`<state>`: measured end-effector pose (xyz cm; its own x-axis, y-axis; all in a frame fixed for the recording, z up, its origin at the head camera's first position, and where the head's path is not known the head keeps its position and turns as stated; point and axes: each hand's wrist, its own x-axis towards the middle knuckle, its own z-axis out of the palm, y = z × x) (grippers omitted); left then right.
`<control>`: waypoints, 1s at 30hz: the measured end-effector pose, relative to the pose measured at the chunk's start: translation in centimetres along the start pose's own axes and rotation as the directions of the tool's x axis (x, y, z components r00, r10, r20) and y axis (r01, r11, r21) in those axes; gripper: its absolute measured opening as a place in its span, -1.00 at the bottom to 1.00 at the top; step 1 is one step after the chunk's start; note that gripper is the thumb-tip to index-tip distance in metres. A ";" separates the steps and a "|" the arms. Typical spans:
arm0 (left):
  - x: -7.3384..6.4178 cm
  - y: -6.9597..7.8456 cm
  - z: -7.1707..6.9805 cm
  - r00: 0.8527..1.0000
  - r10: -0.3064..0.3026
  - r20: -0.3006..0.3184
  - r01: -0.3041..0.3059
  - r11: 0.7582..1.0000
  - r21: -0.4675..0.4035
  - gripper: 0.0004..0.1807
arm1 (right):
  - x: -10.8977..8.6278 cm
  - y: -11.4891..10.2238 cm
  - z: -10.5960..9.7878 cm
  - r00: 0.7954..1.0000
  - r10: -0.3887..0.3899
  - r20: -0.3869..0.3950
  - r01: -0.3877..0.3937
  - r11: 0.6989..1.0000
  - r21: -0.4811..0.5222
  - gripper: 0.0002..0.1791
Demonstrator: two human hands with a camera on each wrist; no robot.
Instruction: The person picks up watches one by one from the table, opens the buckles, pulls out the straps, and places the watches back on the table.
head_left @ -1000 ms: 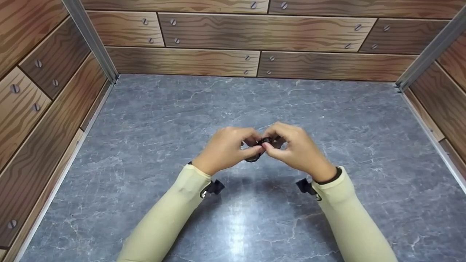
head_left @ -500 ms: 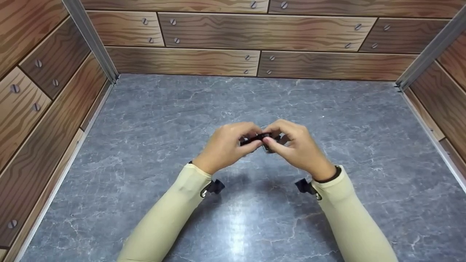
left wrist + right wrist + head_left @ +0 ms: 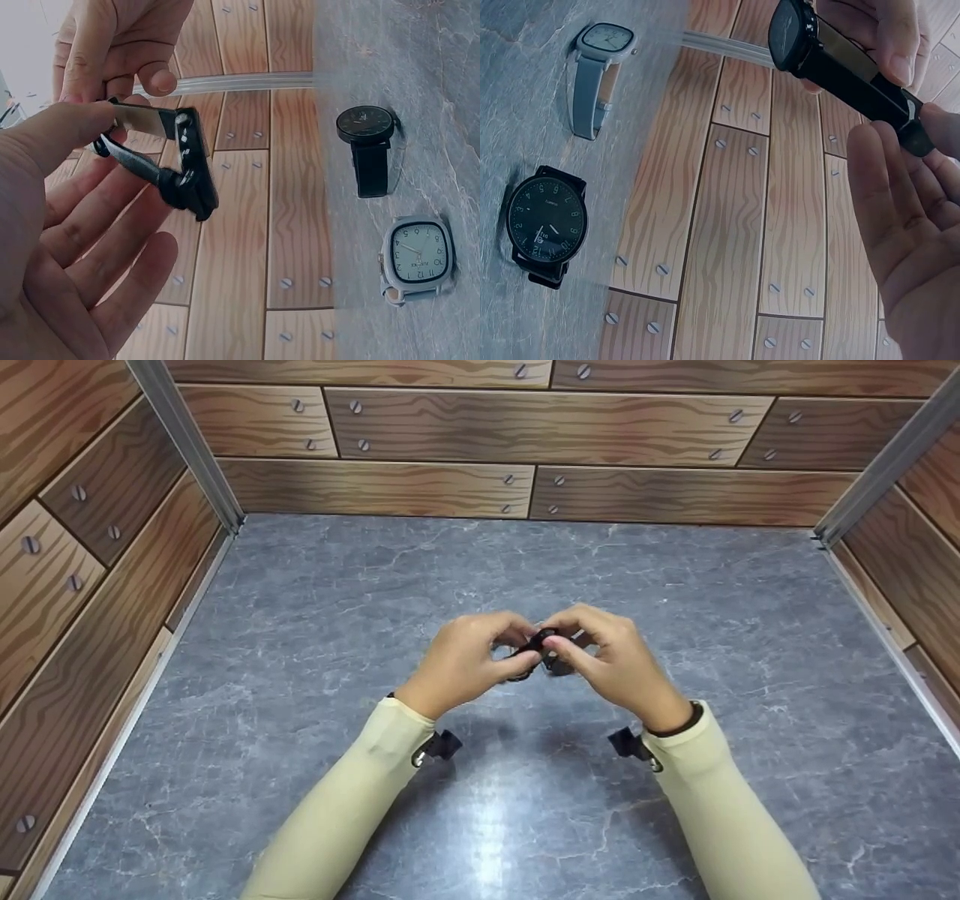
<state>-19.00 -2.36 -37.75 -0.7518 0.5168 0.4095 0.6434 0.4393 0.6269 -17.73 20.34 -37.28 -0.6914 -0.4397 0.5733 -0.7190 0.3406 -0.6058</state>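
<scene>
A black wristwatch [image 3: 537,643] is held between both hands in mid-air, above the grey marbled table. My left hand [image 3: 465,652] pinches its strap between thumb and forefinger, the other fingers loosely spread in the left wrist view. From the right, my right hand [image 3: 611,660] grips the strap end by thumb and fingertips. The right wrist view shows the watch's dark round face [image 3: 786,36] and its black strap [image 3: 862,94]. In the left wrist view the strap is looped, with the case [image 3: 195,161] hanging away from the thumb. Fingers partly cover the strap in every view.
On the marbled table [image 3: 375,585] lie a black round watch [image 3: 547,219] and a pale square-faced watch [image 3: 418,259], seen in both wrist views. Wood-patterned walls [image 3: 435,427] with metal corner posts [image 3: 187,442] enclose the table at back and sides.
The watch has turned and tilted between my fingers. Both hands have risen slightly, with the fingertips still meeting at the strap; the forearms have barely moved.
</scene>
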 end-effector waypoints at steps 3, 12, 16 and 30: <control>0.0 0.0 0.0 1.000 0.028 -0.004 -0.028 0.999 0.027 -0.80 | 0.0 0.0 -0.1 1.000 -0.009 0.004 0.009 1.000 -0.012 -0.85; 0.0 -0.2 0.0 0.997 0.081 -0.011 -0.079 0.990 0.115 -0.81 | 0.0 0.3 -0.2 0.995 0.064 0.070 -0.061 0.997 -0.053 -0.79; 0.0 -0.2 0.0 0.996 0.085 -0.010 -0.084 0.989 0.122 -0.80 | 0.0 0.2 -0.2 0.995 0.065 0.078 -0.062 0.997 -0.041 -0.88; 0.0 -0.3 0.2 0.996 0.086 0.013 -0.087 0.992 0.093 -0.74 | 0.0 0.1 -0.2 0.991 0.056 0.122 -0.049 0.997 -0.056 -0.84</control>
<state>-19.12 -2.31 -38.07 -0.6914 0.5625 0.4534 0.7172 0.4588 0.5246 -17.80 20.57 -37.24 -0.7165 -0.5178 0.4675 -0.6871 0.4081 -0.6011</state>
